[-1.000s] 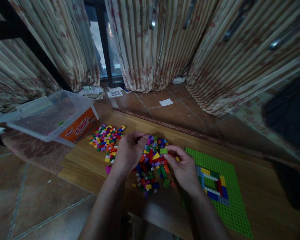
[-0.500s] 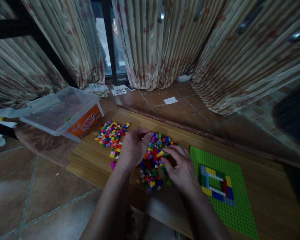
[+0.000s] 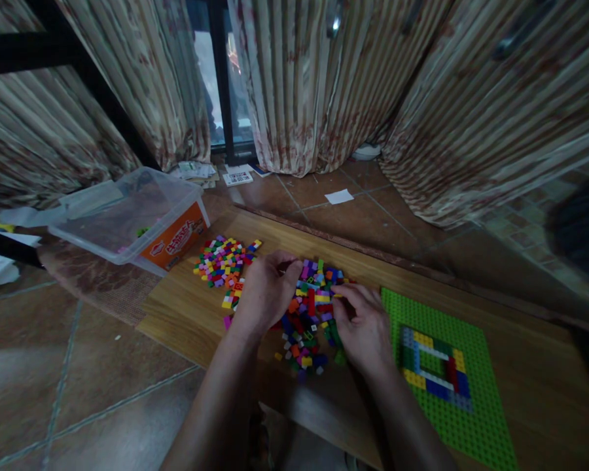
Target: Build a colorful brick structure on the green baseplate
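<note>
A heap of small coloured bricks [image 3: 310, 314] lies on a low wooden board [image 3: 186, 314]. My left hand [image 3: 265, 294] rests on the heap's left side, fingers curled down among the bricks. My right hand [image 3: 363, 327] lies on the heap's right side with fingertips on the bricks; I cannot tell whether either hand pinches one. To the right sits a green baseplate [image 3: 446, 405] bearing a rectangular frame of coloured bricks [image 3: 434, 363]. A second, flatter pile of bricks [image 3: 222, 261] is spread to the left of my left hand.
A clear plastic bin with an orange label [image 3: 132, 219] stands at the board's far left corner on a brown mat. Striped curtains [image 3: 324, 78] hang behind, with papers [image 3: 238, 176] on the tiled floor. A dark shape [image 3: 584, 229] fills the right edge.
A second ago my right hand held a green brick above the heap; it has since come down onto the bricks. The view has shifted slightly, and my left hand has stayed on the heap.
</note>
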{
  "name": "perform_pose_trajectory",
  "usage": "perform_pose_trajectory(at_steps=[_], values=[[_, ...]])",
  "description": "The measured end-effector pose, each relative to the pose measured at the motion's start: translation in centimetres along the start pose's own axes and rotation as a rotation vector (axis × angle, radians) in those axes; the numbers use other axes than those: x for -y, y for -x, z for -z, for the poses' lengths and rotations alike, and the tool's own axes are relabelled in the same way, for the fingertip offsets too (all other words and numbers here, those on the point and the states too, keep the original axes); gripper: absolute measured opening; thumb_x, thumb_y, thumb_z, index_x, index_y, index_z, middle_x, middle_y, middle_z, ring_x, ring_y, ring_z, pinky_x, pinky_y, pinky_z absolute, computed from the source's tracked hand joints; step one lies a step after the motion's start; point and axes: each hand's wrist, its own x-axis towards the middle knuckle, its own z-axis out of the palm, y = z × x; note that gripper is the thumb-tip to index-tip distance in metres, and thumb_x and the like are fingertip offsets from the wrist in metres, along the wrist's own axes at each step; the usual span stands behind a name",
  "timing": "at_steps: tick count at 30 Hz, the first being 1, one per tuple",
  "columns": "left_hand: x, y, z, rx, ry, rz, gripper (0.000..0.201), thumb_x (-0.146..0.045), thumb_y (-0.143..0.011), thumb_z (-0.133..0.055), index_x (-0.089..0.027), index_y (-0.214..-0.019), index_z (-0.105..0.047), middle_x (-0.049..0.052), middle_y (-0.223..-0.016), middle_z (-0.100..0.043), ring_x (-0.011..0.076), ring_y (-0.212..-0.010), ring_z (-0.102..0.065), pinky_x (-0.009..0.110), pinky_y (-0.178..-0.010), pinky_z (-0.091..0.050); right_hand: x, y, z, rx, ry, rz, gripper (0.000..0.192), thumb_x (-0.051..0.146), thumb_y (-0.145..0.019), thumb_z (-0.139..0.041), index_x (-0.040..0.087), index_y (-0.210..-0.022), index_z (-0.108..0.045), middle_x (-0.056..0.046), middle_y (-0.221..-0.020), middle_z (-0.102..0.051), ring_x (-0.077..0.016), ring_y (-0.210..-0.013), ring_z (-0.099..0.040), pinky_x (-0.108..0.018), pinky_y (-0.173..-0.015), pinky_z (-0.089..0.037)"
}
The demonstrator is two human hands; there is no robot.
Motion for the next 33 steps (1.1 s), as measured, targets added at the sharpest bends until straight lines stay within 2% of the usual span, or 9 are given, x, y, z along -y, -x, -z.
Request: perform_pose_trajectory(at_steps=[4,12,19,24,27,30,33], values=[[0.1,0.1,0.1,0.006,-0.01,0.008,0.02,-0.029,-0.085,-0.054,-0.016,-0.075,-0.067,-0.001,-0.064,-0.061,0.0108,-0.059,-0.053,0.02,-0.053,-0.038,0.1,0.0,0.1,-0.014,0.026,0.007,0.021,0.019,-0.087,-0.054,0.023,-0.101,-0.07,-0.006,-0.104,-0.067,-0.0249,-0.099,-0.057,-0.042,-0.09,-0.046],[0.2,0.1,0.1,0.018,-0.034,0.002,0.022,-0.029,-0.086,-0.054,-0.016,-0.083,-0.07,0.0,-0.068,-0.065,0.0117,-0.06,-0.054,0.02,-0.054,-0.039,0.8,0.2,-0.8,0.102,0.172,0.069,0.03,0.024,-0.087,-0.055,0.021,-0.114,-0.067,-0.012,-0.119,-0.059,-0.0304,-0.106,-0.049,-0.048,-0.092,-0.046],[0.2,0.1,0.1,0.047,-0.09,0.019,0.02,-0.031,-0.085,-0.059,-0.016,-0.086,-0.072,0.001,-0.072,-0.069,0.0132,-0.063,-0.059,0.022,-0.058,-0.042,0.4,0.0,-0.5,0.092,0.101,0.045,0.015,0.019,-0.082,-0.058,0.023,-0.093,-0.068,-0.008,-0.11,-0.061,-0.0275,-0.102,-0.051,-0.044,-0.09,-0.046],[-0.3,0.9,-0.6,0.169,-0.325,-0.012,0.022,-0.031,-0.079,-0.067,-0.021,-0.098,-0.072,0.004,-0.09,-0.073,0.0189,-0.079,-0.066,0.026,-0.068,-0.047,-0.3,-0.1,0.3,0.071,0.136,0.028,0.017,0.013,-0.082,-0.055,0.021,-0.087,-0.069,-0.008,-0.108,-0.063,-0.0273,-0.1,-0.052,-0.044,-0.089,-0.047],[-0.9,1.4,-1.3,0.253,-0.571,-0.052,0.024,-0.028,-0.076,-0.069,-0.02,-0.098,-0.071,0.008,-0.095,-0.072,0.0242,-0.088,-0.066,0.032,-0.077,-0.049,-0.3,-0.1,0.3,0.082,0.167,0.026,0.02,0.014,-0.083,-0.056,0.019,-0.094,-0.071,-0.01,-0.112,-0.062,-0.0287,-0.103,-0.052,-0.046,-0.091,-0.047],[-0.9,1.6,-1.7,0.264,-0.715,-0.081,0.028,-0.021,-0.076,-0.065,-0.02,-0.103,-0.07,0.009,-0.099,-0.071,0.0255,-0.093,-0.066,0.033,-0.08,-0.049,0.0,0.0,0.1,0.103,0.184,0.042,0.023,0.014,-0.082,-0.057,0.017,-0.099,-0.072,-0.012,-0.118,-0.06,-0.0293,-0.105,-0.051,-0.046,-0.094,-0.047],[-0.5,1.5,-1.6,0.241,-0.73,-0.078,0.032,-0.013,-0.076,-0.058,-0.02,-0.105,-0.069,0.008,-0.099,-0.071,0.0231,-0.091,-0.067,0.03,-0.079,-0.049,0.4,0.0,0.2,0.131,0.201,0.042,0.021,0.016,-0.083,-0.058,0.016,-0.098,-0.073,-0.013,-0.122,-0.058,-0.0302,-0.107,-0.05,-0.047,-0.095,-0.047]])
